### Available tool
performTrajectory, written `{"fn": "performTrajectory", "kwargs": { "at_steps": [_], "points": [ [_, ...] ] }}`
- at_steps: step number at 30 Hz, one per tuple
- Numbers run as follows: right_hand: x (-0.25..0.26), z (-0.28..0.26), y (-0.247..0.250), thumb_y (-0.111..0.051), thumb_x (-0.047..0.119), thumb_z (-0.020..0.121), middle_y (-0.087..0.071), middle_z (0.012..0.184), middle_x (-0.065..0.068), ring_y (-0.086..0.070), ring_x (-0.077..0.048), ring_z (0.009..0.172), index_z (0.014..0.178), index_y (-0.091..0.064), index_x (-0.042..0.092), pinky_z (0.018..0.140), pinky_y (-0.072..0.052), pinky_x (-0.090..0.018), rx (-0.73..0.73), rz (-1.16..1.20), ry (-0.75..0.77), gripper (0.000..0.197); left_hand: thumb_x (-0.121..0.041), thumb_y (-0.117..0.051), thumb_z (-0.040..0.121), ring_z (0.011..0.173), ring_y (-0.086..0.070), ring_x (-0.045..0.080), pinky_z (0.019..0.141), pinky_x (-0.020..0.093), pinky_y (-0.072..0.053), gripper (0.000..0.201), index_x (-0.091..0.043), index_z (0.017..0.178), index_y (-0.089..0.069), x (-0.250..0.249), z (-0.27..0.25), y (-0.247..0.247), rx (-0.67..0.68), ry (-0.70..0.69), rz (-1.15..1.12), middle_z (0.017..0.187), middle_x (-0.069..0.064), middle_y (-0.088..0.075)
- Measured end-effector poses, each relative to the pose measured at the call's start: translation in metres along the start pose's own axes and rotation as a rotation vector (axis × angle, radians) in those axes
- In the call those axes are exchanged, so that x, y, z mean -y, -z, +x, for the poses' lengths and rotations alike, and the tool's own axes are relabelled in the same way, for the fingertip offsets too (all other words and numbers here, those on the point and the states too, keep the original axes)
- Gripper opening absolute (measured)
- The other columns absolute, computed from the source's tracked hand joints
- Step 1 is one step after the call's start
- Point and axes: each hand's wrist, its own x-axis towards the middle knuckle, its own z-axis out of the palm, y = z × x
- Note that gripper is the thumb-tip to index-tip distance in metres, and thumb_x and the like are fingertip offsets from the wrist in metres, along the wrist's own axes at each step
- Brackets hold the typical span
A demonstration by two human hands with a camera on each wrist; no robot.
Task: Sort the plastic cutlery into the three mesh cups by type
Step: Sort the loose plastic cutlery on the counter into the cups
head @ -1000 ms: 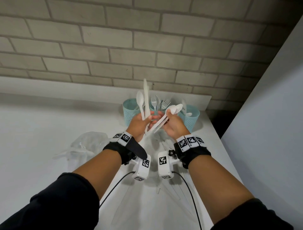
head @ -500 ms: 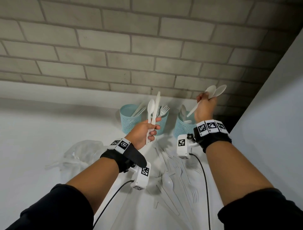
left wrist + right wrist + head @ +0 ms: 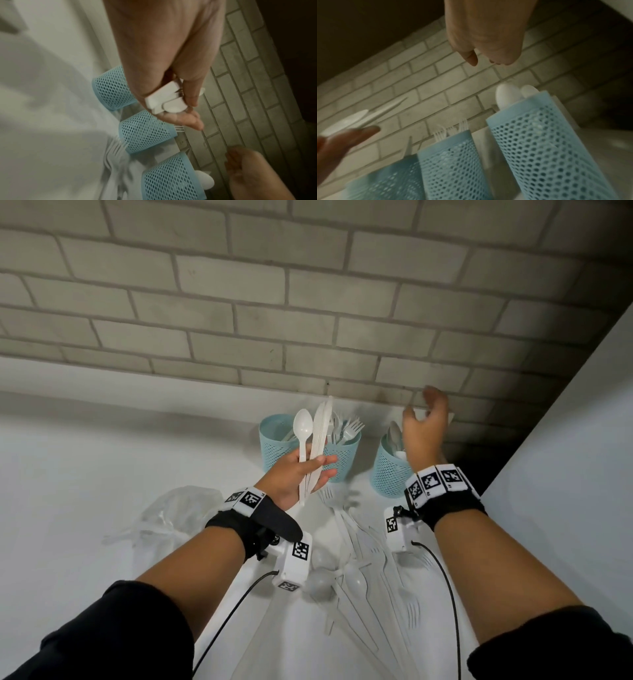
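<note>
Three light-blue mesh cups stand by the brick wall: the left cup [image 3: 274, 445] with knives, the middle cup [image 3: 344, 462] with forks [image 3: 352, 428], the right cup [image 3: 388, 474] with spoons [image 3: 394, 436]. My left hand [image 3: 318, 470] pinches a white spoon [image 3: 302, 426] and white knives [image 3: 322, 426] upright in front of the left and middle cups; their handle ends [image 3: 164, 100] show between thumb and fingers. My right hand [image 3: 424, 422] hovers open and empty above the right cup [image 3: 547, 135], fingers [image 3: 471, 59] loosely spread. Spoon bowls [image 3: 505, 94] stick out of that cup.
Loose white cutlery [image 3: 359, 573] lies in a pile on the white table between my wrists. A crumpled clear plastic bag [image 3: 174, 515] lies at the left. A brick wall [image 3: 308, 320] is right behind the cups, and a white panel [image 3: 565, 474] borders the right.
My right hand moved two spoons from beside the left hand over to the right cup and let them go; it is now empty. The left hand keeps its spoon and knives.
</note>
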Motion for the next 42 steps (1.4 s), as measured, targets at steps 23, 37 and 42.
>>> {"fn": "performTrajectory", "kwargs": {
  "at_steps": [23,37,42],
  "points": [
    [0.047,-0.046,-0.023,-0.065,0.024,0.087,-0.064,0.071,0.002,-0.054,0.001,0.057,0.089,-0.072,0.016,0.059,-0.041,-0.01,1.224,-0.626,0.006,0.011,-0.012,-0.057,0.091,0.065,-0.072,0.014,0.056,0.015,-0.056,0.01,-0.008,0.1,-0.062,-0.017,-0.02,0.034,-0.177,-0.043,0.083,0.103,0.015,-0.067],
    [0.044,-0.075,-0.068,-0.06,0.018,0.091,-0.046,0.06,0.0,-0.04,-0.006,0.039,0.081,-0.057,0.012,0.041,-0.038,-0.02,0.708,0.111,-0.651,0.011,-0.029,-0.047,0.097,0.085,-0.062,0.015,0.069,0.025,-0.055,0.028,-0.008,0.109,-0.062,-0.014,-0.018,0.033,-0.203,0.004,0.099,0.098,0.002,-0.065],
    [0.05,-0.088,-0.095,-0.063,0.021,0.089,-0.05,0.052,0.0,-0.045,-0.005,0.032,0.077,-0.058,0.009,0.036,-0.037,-0.017,0.742,0.152,-0.664,0.018,-0.027,-0.051,0.095,0.089,-0.065,0.021,0.075,0.026,-0.057,0.031,-0.003,0.11,-0.062,-0.013,-0.017,0.035,-0.173,-0.016,0.097,0.099,0.009,-0.067]
  ]
}}
